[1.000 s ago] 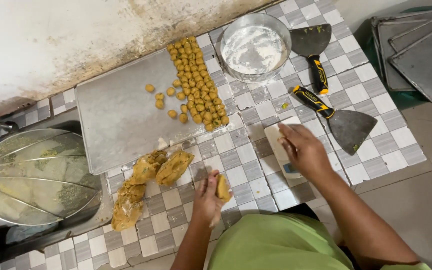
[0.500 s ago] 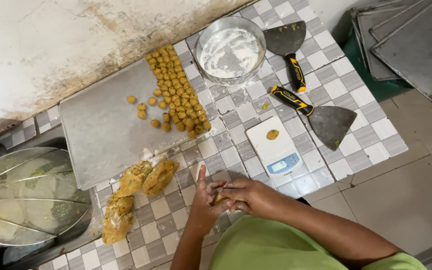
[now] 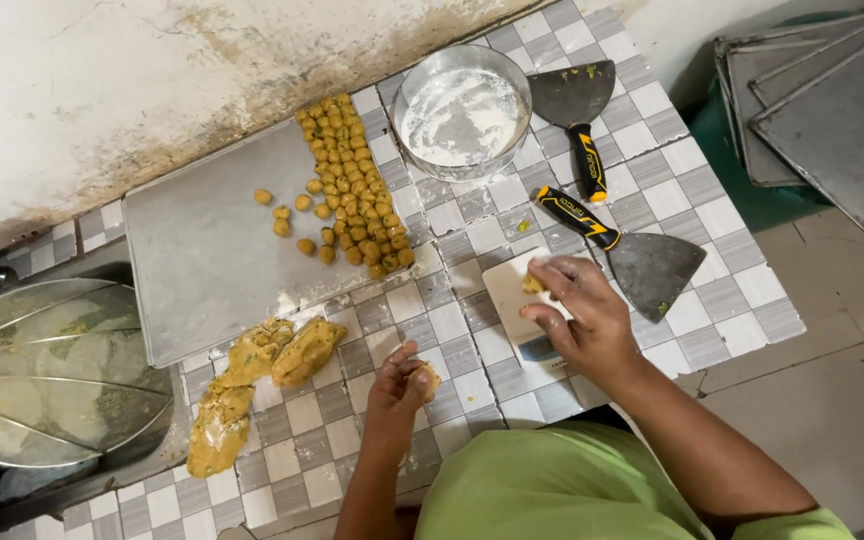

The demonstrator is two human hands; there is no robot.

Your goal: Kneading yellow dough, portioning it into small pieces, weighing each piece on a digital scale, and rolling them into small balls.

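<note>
A grey and white chequered tabletop (image 3: 652, 200) carries everything here, with a stack of bare metal trays (image 3: 832, 110) well off to the far right of the right hand. Up and to the left of both hands lies a flat metal baking sheet (image 3: 202, 250), its right edge packed with rows of small yellow dough balls (image 3: 352, 180) and a few loose ones beside them. Far left of the left hand, a round wire-topped metal pan (image 3: 42, 370) sits low in the corner. Straight beyond the right hand stands a round tin of white flour (image 3: 462, 110). Two wide scrapers with black-and-yellow handles lie close by: one scraper (image 3: 577, 110) just right of the tin, the other scraper (image 3: 632, 250) just beside the right hand's knuckles. Left of the left hand lie long lumps of yellow dough (image 3: 252, 385) flecked with green.

The right hand (image 3: 582, 320) rests over a small white scale (image 3: 517, 305), thumb and fingertips pinched on a small dough piece (image 3: 532, 285) at the scale's top. The left hand (image 3: 397, 385) is loosely curled around a dough lump (image 3: 424, 378), holding it just above the tabletop, near the right hand's wrist.
</note>
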